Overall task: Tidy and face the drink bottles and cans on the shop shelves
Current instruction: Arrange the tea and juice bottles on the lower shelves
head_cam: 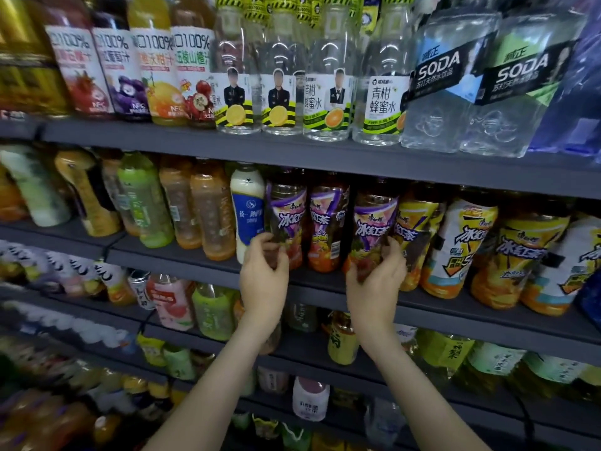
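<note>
Three iced-tea bottles with purple labels stand in a row on the middle shelf [325,286]. My left hand [264,277] wraps the base of the left purple bottle [286,213]. My right hand [377,281] grips the lower part of the right purple bottle [374,222]. Between them stands a third purple bottle [327,222], untouched, its label turned sideways with the barcode showing. Both held bottles stand upright with their labels facing out.
A white and blue milk-tea bottle [247,206] stands just left of my left hand. Yellow-label iced-tea bottles [461,242] crowd the right. Clear honey-water bottles [328,89] and soda bottles [448,83] fill the shelf above. Lower shelves hold more drinks.
</note>
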Tool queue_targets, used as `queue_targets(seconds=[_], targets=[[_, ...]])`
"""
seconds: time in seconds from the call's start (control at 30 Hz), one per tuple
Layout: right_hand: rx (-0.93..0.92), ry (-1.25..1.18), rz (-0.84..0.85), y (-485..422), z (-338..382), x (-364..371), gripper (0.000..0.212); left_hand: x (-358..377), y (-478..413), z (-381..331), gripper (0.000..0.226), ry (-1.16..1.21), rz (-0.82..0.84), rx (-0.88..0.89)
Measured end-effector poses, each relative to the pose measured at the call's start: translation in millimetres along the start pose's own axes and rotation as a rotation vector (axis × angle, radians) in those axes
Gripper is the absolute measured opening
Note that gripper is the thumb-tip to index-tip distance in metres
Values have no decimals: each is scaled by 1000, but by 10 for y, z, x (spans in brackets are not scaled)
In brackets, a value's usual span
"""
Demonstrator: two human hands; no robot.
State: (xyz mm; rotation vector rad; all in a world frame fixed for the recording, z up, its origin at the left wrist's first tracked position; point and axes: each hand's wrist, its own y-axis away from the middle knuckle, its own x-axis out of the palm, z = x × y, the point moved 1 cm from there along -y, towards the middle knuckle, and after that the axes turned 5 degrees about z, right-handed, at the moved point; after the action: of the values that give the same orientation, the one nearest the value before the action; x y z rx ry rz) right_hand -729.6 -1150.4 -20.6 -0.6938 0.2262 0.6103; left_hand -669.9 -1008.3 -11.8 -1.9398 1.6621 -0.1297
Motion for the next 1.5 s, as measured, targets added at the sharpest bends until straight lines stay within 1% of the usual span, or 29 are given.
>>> queue_targets(seconds=[0.07,0.17,0.27,0.33,0.47,0.53,0.67,0.77,0.9,1.03,1.13,1.2,1.23,1.37,1.43,1.5], targets=[[-56,2,12,84,71,47,69,-124,-45,43,31,-30,-49,-34],[-78,-137,206,213,213,164,59,-271,-147,141,37,-124,-80,-99],[-114,-229,363,308,390,362,50,-355,-243,293,42,-142,-73,-87],[-154,-243,415,372,535,534,50,-430,-302,383,44,-129,-71,-72],[-150,-251,485,409,841,963,61,-698,-512,600,45,-133,-45,-17],[-115,-260,448,389,962,1225,69,-865,-656,748,45,-151,-11,42],[29,-228,299,371,1126,1660,80,-1119,-925,1023,43,-147,105,135],[104,-209,162,310,1185,1840,81,-1183,-1023,1142,43,-107,229,170],[144,-124,65,272,1204,1978,81,-1148,-1044,1165,48,-91,318,199],[145,22,-61,252,1233,2038,76,-1051,-1083,1129,53,-110,321,194],[102,181,-150,226,1270,2030,69,-1014,-1107,1096,54,-92,294,174],[72,239,-154,224,1274,2026,65,-1009,-1123,1098,53,-85,284,158],[75,232,-137,223,1267,2026,64,-1008,-1132,1105,53,-81,289,154],[156,28,-26,212,1237,1968,63,-1056,-1141,1128,55,-65,349,141],[166,-38,-22,244,1265,1879,59,-1118,-1121,1110,55,-22,390,141],[165,-96,-24,344,1301,1766,57,-1199,-1104,1074,52,76,444,128]])
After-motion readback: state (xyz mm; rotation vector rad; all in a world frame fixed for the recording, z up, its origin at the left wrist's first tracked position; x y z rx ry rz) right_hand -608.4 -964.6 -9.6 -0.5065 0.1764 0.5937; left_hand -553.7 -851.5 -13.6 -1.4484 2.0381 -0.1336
